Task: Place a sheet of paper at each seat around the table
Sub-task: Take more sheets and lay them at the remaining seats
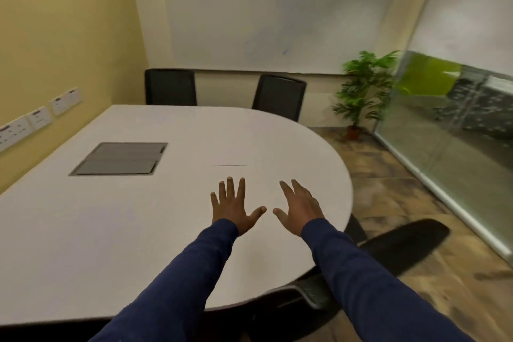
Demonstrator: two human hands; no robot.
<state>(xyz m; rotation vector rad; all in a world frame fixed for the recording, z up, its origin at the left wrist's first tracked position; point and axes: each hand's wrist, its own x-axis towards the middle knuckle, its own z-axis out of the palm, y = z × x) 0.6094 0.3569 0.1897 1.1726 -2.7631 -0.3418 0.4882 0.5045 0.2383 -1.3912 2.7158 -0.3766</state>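
A white table (116, 230) with a rounded right end fills the middle of the view. Both my hands hover flat over its right part, fingers spread and holding nothing: my left hand (232, 207), and my right hand (301, 209) a little to its right. Just beyond my fingertips a thin dark line (230, 165) shows on the tabletop; it may be the far edge of a white sheet of paper, but white on white I cannot tell its outline. No other sheet stands out on the table.
Two black chairs stand at the far side, one on the left (170, 87) and one on the right (279, 97). Another black chair (402, 247) sits by the rounded end, and one (294, 300) at the near edge. A grey cable hatch (119, 159) is set into the tabletop. A potted plant (361, 91) stands in the corner beside a glass wall (444, 133).
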